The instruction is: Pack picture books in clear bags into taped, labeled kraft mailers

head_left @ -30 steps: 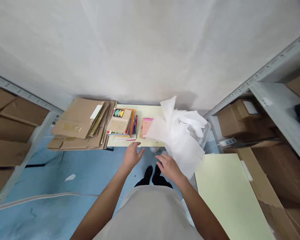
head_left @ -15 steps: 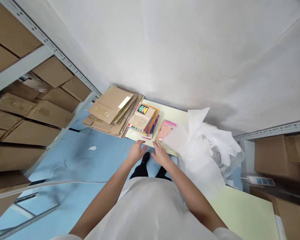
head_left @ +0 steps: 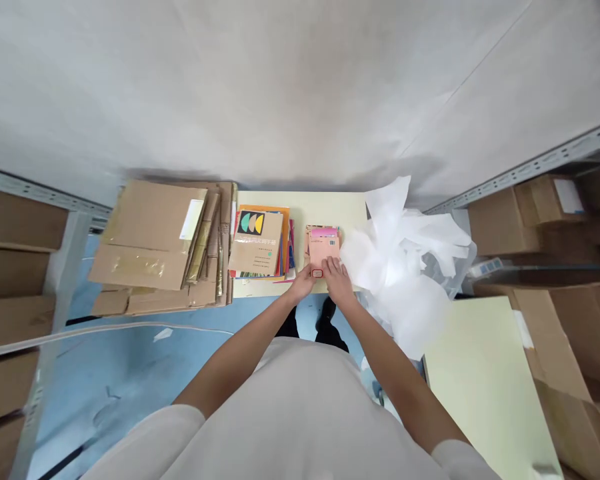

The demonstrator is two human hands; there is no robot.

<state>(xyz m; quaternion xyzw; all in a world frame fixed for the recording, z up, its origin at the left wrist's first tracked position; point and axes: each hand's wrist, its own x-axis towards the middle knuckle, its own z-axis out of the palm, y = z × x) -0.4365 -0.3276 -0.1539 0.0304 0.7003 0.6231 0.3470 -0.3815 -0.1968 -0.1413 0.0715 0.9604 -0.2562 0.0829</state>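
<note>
Soft, fairly bright light casts diffuse shadows on the smooth pale-grey wall (head_left: 300, 100) and glints on shiny tape (head_left: 140, 265) across flattened brown cardboard (head_left: 153, 223), while wide-angle distortion stretches the perforated grey metal shelving (head_left: 70, 253) toward slightly soft edges.

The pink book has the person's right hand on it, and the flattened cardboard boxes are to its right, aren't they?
Not quite: the flattened cardboard boxes are to the left of the pink book, as the head view shows. The right hand is on the book.
</note>
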